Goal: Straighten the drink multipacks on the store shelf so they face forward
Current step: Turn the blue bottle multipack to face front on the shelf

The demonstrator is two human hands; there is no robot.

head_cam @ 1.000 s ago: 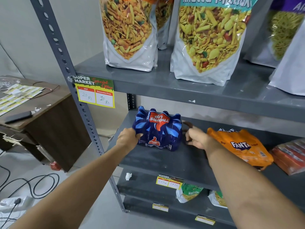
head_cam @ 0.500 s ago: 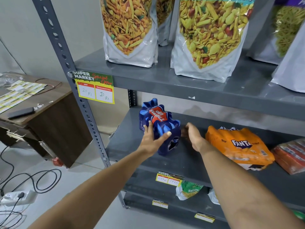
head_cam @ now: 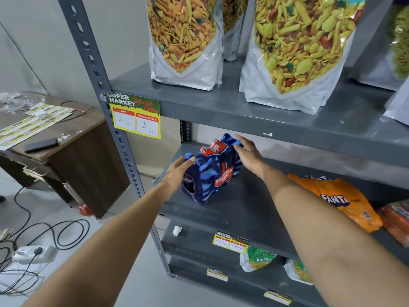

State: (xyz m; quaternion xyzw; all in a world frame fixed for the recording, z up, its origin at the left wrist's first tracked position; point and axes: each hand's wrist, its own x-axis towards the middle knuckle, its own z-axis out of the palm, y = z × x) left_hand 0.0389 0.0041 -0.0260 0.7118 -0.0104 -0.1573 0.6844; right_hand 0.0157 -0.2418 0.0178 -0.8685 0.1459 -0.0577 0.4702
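Note:
A blue Thums Up multipack [head_cam: 212, 171] sits on the grey middle shelf [head_cam: 232, 209], turned at an angle with one end pointing toward me. My left hand [head_cam: 177, 173] presses against its near left end, fingers spread. At the pack's far right corner rests my right hand [head_cam: 247, 154], fingers over its top edge. An orange Fanta multipack [head_cam: 340, 200] lies flat and slanted further right on the same shelf. Beside that, at the frame edge, is a red-orange pack [head_cam: 396, 222].
Large snack bags [head_cam: 186, 41] stand on the shelf above, which carries a price tag [head_cam: 135, 116] on its lip. The perforated shelf upright [head_cam: 106, 103] runs down the left. Smaller snack packets [head_cam: 256, 258] lie on lower shelves. A wooden desk [head_cam: 55, 140] and floor cables [head_cam: 33, 251] are at left.
The blue multipack has been swung round from broadside to an angled position. My left hand moved onto its near end and my right hand rose to its far corner.

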